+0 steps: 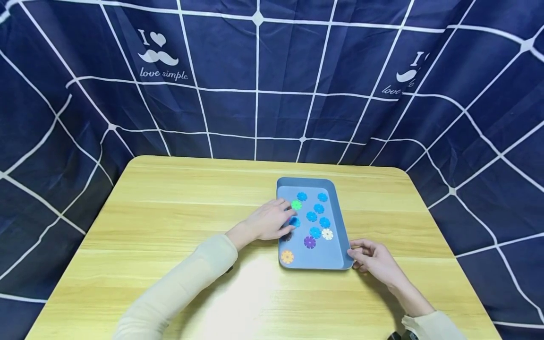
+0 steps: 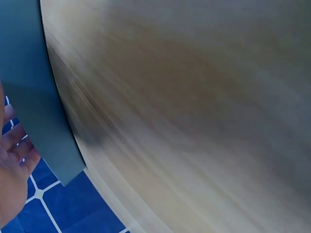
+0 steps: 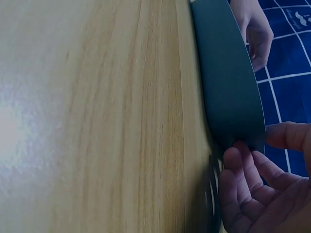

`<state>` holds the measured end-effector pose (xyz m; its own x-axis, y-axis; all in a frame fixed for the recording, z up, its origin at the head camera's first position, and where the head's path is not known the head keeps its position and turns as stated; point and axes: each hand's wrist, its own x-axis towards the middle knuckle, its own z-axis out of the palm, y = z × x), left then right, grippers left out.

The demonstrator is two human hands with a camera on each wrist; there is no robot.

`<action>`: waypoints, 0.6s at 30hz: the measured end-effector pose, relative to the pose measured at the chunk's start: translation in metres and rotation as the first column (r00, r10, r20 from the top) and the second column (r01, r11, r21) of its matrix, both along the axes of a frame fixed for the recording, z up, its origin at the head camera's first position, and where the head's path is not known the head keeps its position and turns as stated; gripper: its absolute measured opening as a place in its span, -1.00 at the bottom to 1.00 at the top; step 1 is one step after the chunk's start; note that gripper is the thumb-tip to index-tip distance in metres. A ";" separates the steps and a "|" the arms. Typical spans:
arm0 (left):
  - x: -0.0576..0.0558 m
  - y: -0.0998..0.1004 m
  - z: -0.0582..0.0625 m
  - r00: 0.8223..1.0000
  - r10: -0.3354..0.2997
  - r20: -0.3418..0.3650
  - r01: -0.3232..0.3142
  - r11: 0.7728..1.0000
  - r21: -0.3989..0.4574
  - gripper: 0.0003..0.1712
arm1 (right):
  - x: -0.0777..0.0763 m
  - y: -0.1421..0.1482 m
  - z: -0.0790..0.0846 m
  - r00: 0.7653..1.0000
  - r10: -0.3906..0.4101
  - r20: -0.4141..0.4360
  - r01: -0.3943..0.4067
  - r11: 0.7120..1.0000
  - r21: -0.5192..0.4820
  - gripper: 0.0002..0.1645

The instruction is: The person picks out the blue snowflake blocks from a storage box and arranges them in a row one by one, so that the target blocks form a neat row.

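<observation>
A grey-blue tray (image 1: pixel 301 260) is being supported by a pale wooden bench (image 1: pixel 191 212), right of the bench's middle. Its near right corner is being held by the right hand (image 1: pixel 374 259): in the right wrist view, the wall is being gripped between the thumb, at the rim, and the fingers, along the outer face. The tray's left wall is being reached over by the left hand (image 1: pixel 269 220), whose fingers are being spread loosely above the notched discs inside; whether any disc is being touched cannot be told.

A blue disc (image 1: pixel 294 222) and a dark piece (image 1: pixel 287 237) are being partly covered by that hand, and a green disc (image 1: pixel 296 205) is being left in sight just beyond its fingertips. Six more blue discs (image 1: pixel 318 208) are being held in the tray farther right, along with a white disc (image 1: pixel 327 234) and a purple disc (image 1: pixel 310 242) just beside one another. The near left corner is being occupied by an orange disc (image 1: pixel 287 257). Behind the bench, a navy cloth (image 1: pixel 280 113) with white lines is being displayed.
</observation>
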<state>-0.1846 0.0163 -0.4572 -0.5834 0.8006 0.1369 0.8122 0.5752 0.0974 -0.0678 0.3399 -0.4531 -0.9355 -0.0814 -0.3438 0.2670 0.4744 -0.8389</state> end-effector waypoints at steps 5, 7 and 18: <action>-0.003 0.007 0.001 1.000 0.011 0.006 -0.011 0.999 -0.038 -0.53 | 0.000 0.001 0.000 1.000 0.000 0.002 0.000 1.000 -0.016 -0.39; -0.005 0.010 0.002 0.999 0.024 0.022 -0.023 0.998 -0.059 -0.53 | -0.001 0.001 0.001 1.000 0.001 0.001 -0.001 1.000 -0.018 -0.39; -0.009 0.025 0.006 0.998 0.053 0.042 -0.046 0.985 -0.165 -0.61 | -0.002 0.001 0.000 1.000 0.003 0.013 -0.002 1.000 -0.022 -0.39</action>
